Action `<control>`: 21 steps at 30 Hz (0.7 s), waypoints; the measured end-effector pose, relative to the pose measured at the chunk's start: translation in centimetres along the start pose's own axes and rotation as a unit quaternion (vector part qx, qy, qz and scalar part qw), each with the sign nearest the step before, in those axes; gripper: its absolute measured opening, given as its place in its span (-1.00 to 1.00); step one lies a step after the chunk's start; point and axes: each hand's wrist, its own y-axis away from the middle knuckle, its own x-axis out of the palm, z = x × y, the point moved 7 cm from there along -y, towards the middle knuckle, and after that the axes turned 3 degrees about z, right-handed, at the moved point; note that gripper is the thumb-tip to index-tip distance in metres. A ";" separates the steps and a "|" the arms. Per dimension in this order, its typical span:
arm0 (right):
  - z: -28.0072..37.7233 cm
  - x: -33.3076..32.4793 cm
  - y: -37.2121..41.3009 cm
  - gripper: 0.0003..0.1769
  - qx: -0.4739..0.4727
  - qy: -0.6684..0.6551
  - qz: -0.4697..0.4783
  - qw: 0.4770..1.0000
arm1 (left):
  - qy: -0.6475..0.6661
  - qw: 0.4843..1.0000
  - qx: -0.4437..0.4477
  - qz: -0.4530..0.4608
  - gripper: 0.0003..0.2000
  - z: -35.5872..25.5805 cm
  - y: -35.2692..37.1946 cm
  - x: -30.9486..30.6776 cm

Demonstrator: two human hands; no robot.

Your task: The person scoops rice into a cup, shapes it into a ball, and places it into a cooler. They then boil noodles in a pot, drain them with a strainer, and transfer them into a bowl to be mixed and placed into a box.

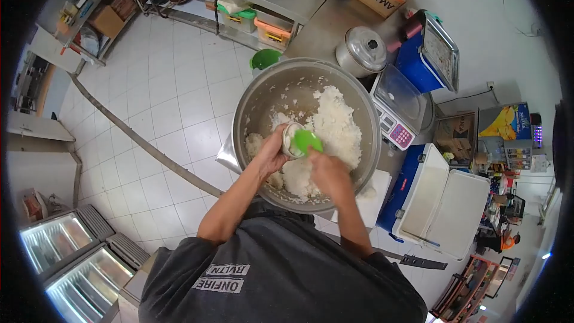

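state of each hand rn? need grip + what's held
Left hand: grip closed around a small round cup.
Right hand: grip closed on a green tool, over the cup's mouth.

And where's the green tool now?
Mid-picture in the head view: the right hand holds the green tool over the metal bowl, by the cup in the left hand.

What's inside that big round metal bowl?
In the bowl is white, crumbly food, perhaps rice. Above it, the left hand holds a cup, the right hand a green scoop. The bottom under the food is hidden.
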 end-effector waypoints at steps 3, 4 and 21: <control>1.9 -1.5 0.6 -0.46 -0.029 -0.006 -0.027 0.999 | -0.013 0.999 0.020 -0.024 -0.65 -1.1 0.3 0.3; 2.7 -1.5 1.0 -0.41 -0.059 -0.020 -0.052 0.997 | -0.023 0.999 0.021 -0.021 -0.65 -1.2 0.2 0.2; 0.3 4.0 -2.0 -0.55 -0.090 0.180 0.094 0.975 | 0.042 0.992 0.116 -0.015 -0.62 -8.2 4.4 -1.0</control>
